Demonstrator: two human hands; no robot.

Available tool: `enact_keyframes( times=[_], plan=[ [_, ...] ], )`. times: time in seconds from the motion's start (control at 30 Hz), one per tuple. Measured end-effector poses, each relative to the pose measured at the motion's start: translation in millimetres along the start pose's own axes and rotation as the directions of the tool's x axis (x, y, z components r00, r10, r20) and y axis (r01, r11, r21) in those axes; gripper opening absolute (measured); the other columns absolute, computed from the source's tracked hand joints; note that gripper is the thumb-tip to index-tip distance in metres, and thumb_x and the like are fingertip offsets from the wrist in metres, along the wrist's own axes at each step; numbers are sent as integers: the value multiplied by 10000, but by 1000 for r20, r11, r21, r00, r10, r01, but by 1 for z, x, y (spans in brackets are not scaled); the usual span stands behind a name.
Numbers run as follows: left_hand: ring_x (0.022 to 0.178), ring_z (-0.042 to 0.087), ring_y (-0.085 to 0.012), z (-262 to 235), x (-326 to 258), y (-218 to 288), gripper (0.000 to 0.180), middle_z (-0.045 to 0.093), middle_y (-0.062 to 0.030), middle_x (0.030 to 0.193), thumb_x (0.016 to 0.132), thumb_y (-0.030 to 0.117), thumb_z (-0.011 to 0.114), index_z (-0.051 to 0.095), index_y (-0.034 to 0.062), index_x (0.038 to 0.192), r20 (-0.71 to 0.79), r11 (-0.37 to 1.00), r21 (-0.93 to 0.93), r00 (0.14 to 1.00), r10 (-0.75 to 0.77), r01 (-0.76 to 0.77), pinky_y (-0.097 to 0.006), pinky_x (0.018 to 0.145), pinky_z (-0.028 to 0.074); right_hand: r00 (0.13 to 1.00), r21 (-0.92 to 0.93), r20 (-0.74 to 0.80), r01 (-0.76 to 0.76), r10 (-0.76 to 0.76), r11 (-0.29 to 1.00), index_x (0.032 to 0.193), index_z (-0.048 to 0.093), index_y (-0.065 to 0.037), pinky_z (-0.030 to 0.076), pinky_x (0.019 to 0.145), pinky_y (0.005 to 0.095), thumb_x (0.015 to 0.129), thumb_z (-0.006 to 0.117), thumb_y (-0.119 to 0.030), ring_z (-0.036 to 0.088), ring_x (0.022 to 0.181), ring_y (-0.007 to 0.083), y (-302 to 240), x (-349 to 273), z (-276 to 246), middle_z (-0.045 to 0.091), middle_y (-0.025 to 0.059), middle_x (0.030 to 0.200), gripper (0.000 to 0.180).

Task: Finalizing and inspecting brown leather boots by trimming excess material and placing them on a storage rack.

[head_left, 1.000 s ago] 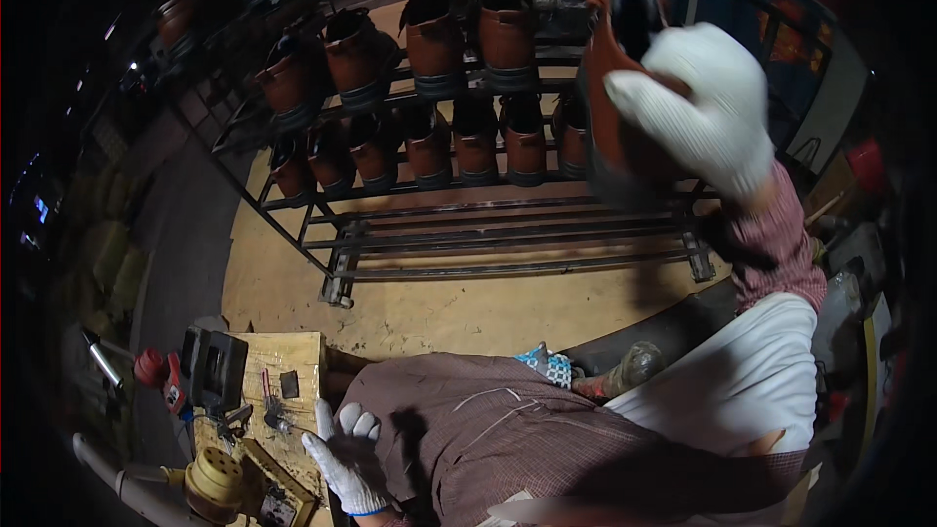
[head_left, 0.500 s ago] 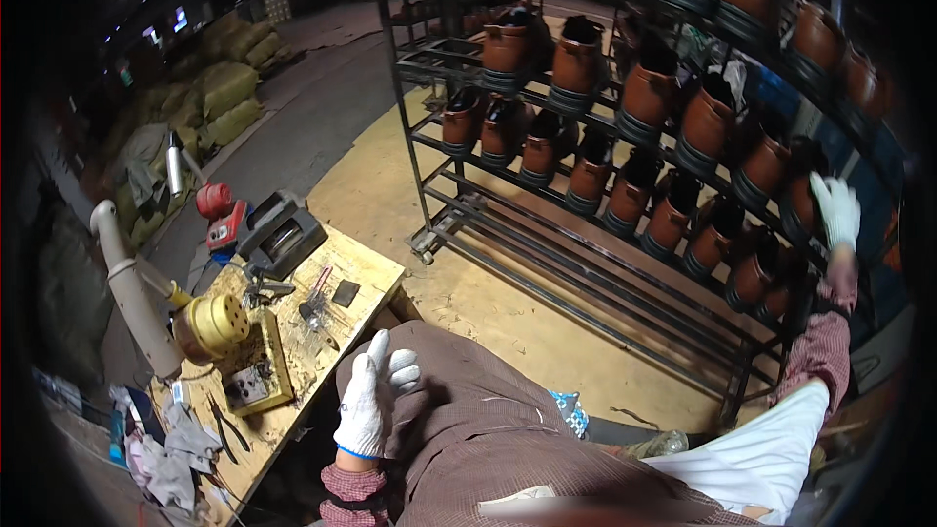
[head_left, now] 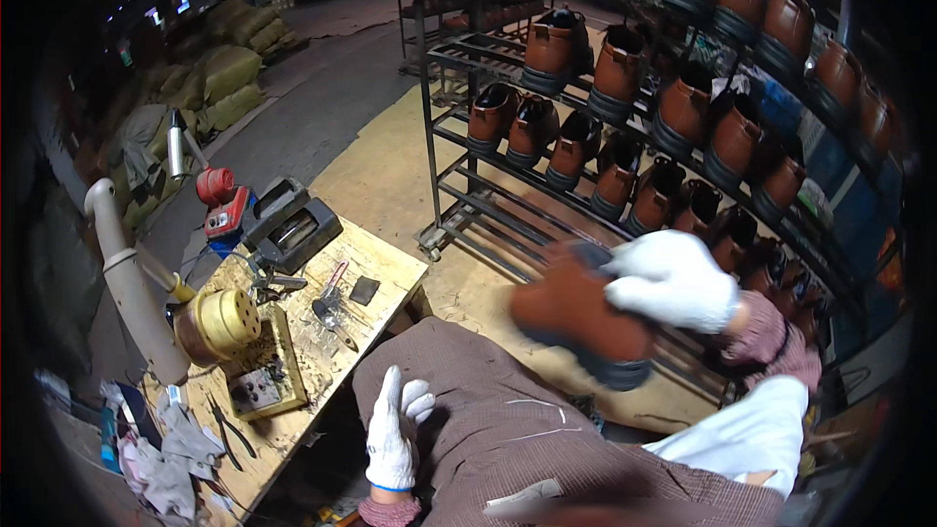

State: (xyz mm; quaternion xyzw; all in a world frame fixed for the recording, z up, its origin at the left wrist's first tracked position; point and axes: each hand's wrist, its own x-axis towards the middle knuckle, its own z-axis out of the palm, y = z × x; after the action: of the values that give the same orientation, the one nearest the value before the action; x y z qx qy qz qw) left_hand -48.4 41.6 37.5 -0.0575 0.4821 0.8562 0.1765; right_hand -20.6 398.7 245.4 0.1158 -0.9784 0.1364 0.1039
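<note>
My right hand [head_left: 673,278], in a white knit glove, grips a brown leather boot [head_left: 590,312] with a dark sole. The boot is smeared by motion and tilted, held in front of the rack [head_left: 427,137] over the floor beside my knees. Where exactly the fingers close on it is partly hidden by the back of the glove. My left hand [head_left: 392,434], also gloved in white, is held up above my lap near the workbench [head_left: 381,273]. Its fingers are apart and slightly bent, with nothing in them.
On the bench are a yellow round machine [head_left: 220,327], a black box-like device [head_left: 291,224], pliers [head_left: 232,434], a brush [head_left: 334,320] and rags [head_left: 166,468]. A red device [head_left: 224,205] stands behind. The rack holds rows of brown boots [head_left: 617,68]. Sacks [head_left: 229,83] are piled far left.
My right hand has come back from the rack's right side toward my lap, now with a boot in it. My left hand has shifted slightly right and down. The view has turned a little.
</note>
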Motion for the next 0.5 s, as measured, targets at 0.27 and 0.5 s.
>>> enact_keyframes(
  times=[0.27,0.5],
  plan=[
    [1393,447,-283,-34,-28,17,862,436,-83,1555,981,750,320,342,115,1563,-475,772,-427,844,251,-470,-462,1161,361,646,551,38,623,-762,556,936,696,-9,520,973,452,730,800,-306,580,1134,373,-148,82,157,633,180,1178,377],
    [1247,579,-319,-191,-34,-22,653,557,-135,1425,1039,567,450,457,82,1475,-609,664,-395,723,328,-634,-474,1099,476,549,300,69,785,-833,542,1185,674,-17,443,1032,529,828,639,-495,561,1209,430,-157,114,152,617,177,1251,597]
  ],
)
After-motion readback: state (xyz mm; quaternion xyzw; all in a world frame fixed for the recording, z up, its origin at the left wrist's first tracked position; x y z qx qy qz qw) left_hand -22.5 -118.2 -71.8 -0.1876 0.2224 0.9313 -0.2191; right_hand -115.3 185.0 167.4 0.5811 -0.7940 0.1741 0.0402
